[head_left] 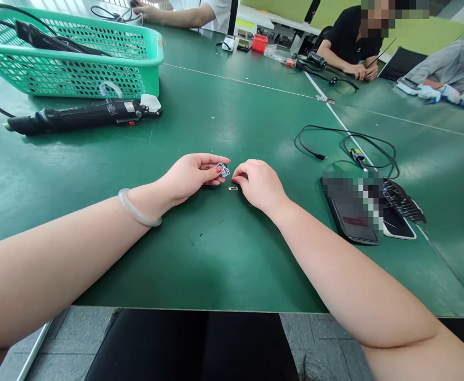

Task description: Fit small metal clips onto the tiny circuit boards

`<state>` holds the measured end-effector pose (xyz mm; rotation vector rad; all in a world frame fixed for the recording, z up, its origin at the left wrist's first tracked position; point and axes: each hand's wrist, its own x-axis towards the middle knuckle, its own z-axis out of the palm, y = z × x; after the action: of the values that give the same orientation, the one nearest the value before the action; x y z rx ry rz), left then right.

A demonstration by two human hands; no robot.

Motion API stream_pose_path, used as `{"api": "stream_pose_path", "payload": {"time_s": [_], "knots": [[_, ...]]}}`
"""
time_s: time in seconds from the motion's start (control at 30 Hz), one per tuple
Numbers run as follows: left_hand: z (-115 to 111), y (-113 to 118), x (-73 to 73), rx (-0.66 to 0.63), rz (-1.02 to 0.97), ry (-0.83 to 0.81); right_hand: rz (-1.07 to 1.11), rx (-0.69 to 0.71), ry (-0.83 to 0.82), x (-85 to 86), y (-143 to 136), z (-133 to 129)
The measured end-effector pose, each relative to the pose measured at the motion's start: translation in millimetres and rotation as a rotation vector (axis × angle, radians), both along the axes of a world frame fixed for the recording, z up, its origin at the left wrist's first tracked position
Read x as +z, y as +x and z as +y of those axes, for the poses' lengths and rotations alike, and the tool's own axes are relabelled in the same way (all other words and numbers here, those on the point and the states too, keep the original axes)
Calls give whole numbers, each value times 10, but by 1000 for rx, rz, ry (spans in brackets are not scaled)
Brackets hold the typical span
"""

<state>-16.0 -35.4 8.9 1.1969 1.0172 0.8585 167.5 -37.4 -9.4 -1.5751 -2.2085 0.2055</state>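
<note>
The left hand (190, 175) holds the small part (224, 169) pinched between thumb and fingers, above the worktop (216, 264), and its outer edge is left uncovered, I suppose so that the part can be seen and reached from the right side. The right hand (260, 182) is just beside it, its thumb and index finger close together, but I cannot tell if something is between them; a white strip (232, 189) lies just below these fingertips. The tool (85, 115) and the phone (349, 209) lie well apart, perhaps for leaving this space free.
</note>
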Motion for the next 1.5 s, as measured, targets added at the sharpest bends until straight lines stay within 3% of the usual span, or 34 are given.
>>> {"api": "stream_pose_path", "payload": {"time_s": [0.27,0.53,0.93,1.17,1.37,1.5], "knots": [[15,-5,-21,-4,4,14,33,6,1,-34,43,59],[20,-12,-30,-15,5,19,129,-7,-140,35,148,80],[6,-8,-31,-28,18,34,60,47,-119,69,158,57],[6,-7,-15,-28,45,29,-25,92,-53,-18,132,120],[8,-12,-2,-57,66,36,368,239,120,63,84,11],[-6,-15,28,-144,64,64,482,348,158,111,40,-63]]}}
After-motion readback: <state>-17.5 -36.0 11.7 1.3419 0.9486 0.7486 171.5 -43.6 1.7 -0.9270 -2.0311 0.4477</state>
